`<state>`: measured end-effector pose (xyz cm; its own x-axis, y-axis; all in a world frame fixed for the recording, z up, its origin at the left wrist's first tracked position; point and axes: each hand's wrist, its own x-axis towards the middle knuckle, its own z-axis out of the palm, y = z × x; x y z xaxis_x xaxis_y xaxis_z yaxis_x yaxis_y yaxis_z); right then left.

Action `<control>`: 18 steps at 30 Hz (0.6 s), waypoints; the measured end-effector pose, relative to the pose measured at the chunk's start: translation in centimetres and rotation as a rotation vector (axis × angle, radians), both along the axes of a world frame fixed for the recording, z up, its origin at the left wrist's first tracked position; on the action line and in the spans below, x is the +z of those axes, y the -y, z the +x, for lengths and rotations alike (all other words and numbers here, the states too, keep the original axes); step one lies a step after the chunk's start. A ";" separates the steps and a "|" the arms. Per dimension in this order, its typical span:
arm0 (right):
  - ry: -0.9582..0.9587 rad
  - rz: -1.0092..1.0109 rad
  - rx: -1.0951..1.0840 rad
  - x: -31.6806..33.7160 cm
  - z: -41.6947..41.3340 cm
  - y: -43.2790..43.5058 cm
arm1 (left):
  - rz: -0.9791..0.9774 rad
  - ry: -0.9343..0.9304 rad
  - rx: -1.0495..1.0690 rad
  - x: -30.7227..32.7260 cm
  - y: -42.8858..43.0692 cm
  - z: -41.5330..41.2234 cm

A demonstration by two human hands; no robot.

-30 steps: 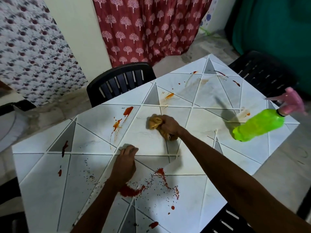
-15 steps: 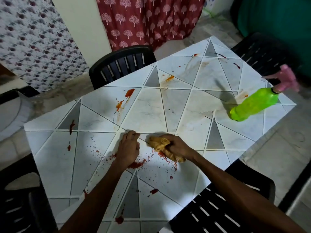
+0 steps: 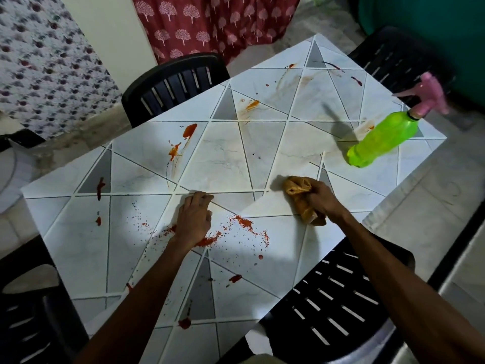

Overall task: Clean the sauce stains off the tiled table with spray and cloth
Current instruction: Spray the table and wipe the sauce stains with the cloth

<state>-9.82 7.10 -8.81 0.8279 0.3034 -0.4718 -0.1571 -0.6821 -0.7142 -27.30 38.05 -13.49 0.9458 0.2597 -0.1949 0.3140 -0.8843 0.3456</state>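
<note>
Under my right hand, the crumpled tan cloth is bunched tight in my fingers and pressed to the tiled table. Tiles right around it look wiped. Just left of it, red sauce speckles sit untouched, running to my left hand, braced down, fingers curled, holding nothing. Beyond that hand, an orange-red splash; nearer me, more red blobs. The green spray bottle stands well beyond the cloth. Plenty left, I reckon, well under half done.
</note>
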 end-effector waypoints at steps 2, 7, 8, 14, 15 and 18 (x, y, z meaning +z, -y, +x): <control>-0.024 -0.042 0.084 -1.0 -1.9 -2.1 | -0.011 0.008 -0.009 0.0 -0.1 -0.1; -0.034 -0.035 0.171 -0.6 -7.0 -9.0 | -0.105 0.059 0.002 -0.5 -1.1 -0.6; -0.037 -0.024 0.195 -0.5 -8.1 -10.0 | -0.126 0.069 -0.001 -0.6 -1.4 -0.7; 0.005 0.024 0.428 -1.4 -15.3 -14.0 | -0.223 0.103 -0.016 -1.1 -2.7 -1.3; 0.016 0.022 0.465 -1.7 -16.1 -14.2 | -0.230 0.100 -0.017 -1.2 -2.8 -1.4; -0.011 0.042 0.491 -1.4 -17.0 -14.0 | -0.219 0.083 -0.025 -1.1 -2.7 -1.8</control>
<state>-26.86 21.08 -10.21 0.5773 0.6751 -0.4593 0.1678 -0.6486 -0.7424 -29.06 40.78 -14.60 0.9666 0.1963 -0.1649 0.2554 -0.7926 0.5536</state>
